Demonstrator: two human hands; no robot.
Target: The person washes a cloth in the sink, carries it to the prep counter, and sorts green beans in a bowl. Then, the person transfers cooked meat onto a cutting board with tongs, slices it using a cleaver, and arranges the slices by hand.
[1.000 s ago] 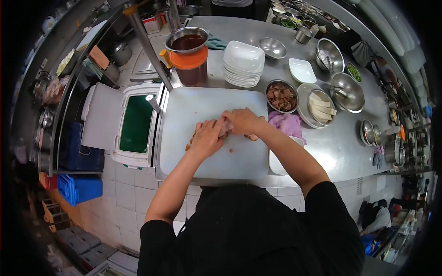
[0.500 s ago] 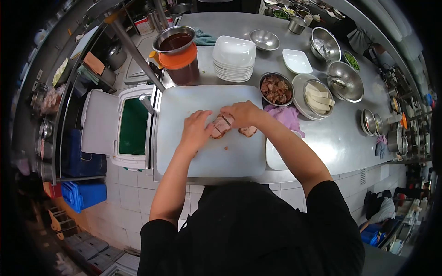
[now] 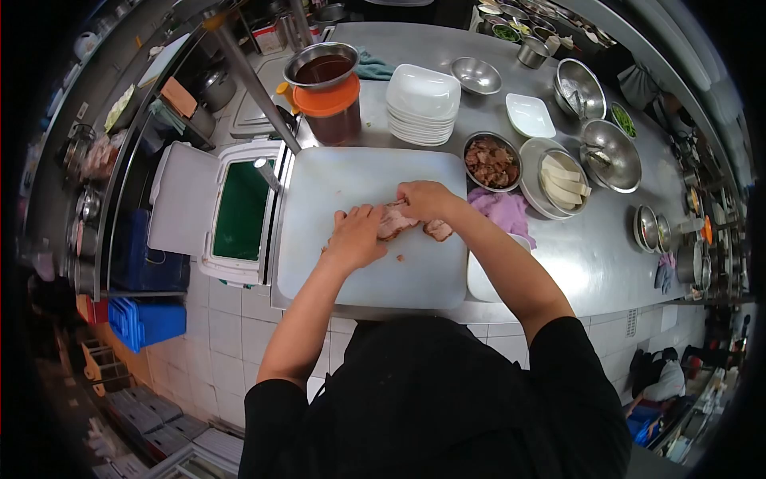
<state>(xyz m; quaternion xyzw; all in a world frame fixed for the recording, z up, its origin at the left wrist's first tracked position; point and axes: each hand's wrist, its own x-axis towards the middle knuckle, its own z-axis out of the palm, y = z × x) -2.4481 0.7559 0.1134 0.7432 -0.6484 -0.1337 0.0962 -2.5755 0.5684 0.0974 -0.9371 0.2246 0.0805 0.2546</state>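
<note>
A portion of cut roast meat (image 3: 394,221), pale inside with a browned edge, lies on the white cutting board (image 3: 367,281). My left hand (image 3: 357,236) is closed over its left end, fingers bent and held together. From the upper right, my right hand (image 3: 428,199) grips the same portion with curled fingers, hiding part of it. Below my right wrist a smaller piece of meat (image 3: 437,231) rests apart on the board. A small crumb (image 3: 400,258) lies in front of the meat.
Behind the board stand an orange-lidded tub (image 3: 329,100) and stacked white dishes (image 3: 423,100). To the right are a bowl of meat chunks (image 3: 492,162), a purple cloth (image 3: 499,211) and a bowl of white slices (image 3: 562,182). An open lidded bin (image 3: 243,209) is at the left.
My left hand has closed down onto the left end of the meat. My right fingers have curled more tightly at its upper right. The view has shifted slightly.
</note>
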